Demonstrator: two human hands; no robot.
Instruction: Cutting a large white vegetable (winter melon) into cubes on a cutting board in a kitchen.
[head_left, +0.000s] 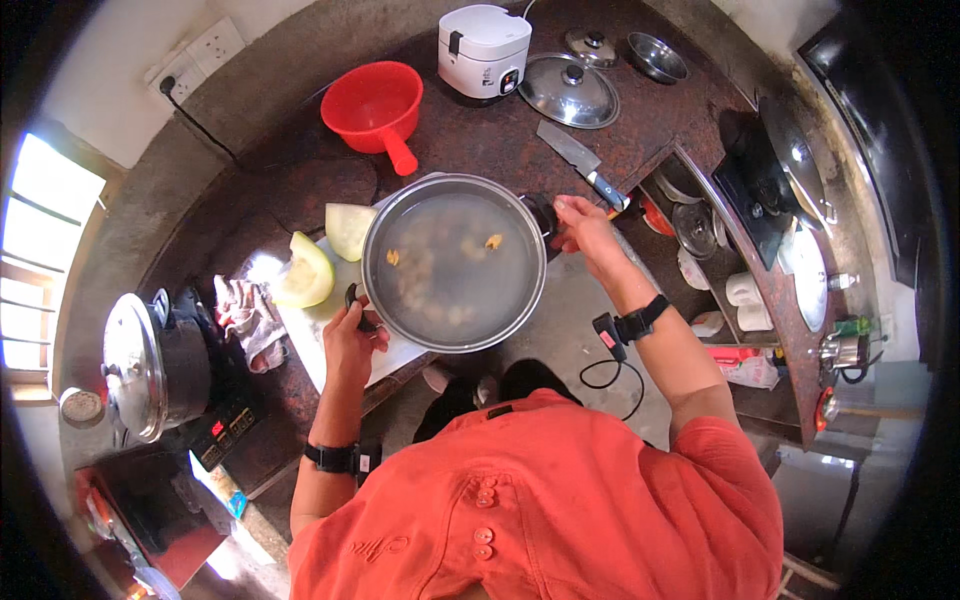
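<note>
A wide metal pot (454, 270) filled with cloudy liquid is held up in front of me, with pale lumps and two yellowish pieces in the liquid. My left hand (351, 341) grips its black side handle at the lower left. On the opposite side, my right hand (583, 232) holds the other black handle (540, 215). Partly hidden under the pot is a white cutting board (311, 330). Two cut pieces of pale green melon or gourd lie at its left: a curved wedge (307, 274) and a blockier chunk (349, 231).
A lidded pot (154, 367) stands on an induction cooker (225, 431) at left, near a crumpled cloth (251, 322). Behind are a red ladle-shaped basin (373, 105), a white rice cooker (484, 52) and a metal lid (570, 90). A cleaver (581, 161) lies near my right hand, beside open shelves (712, 277).
</note>
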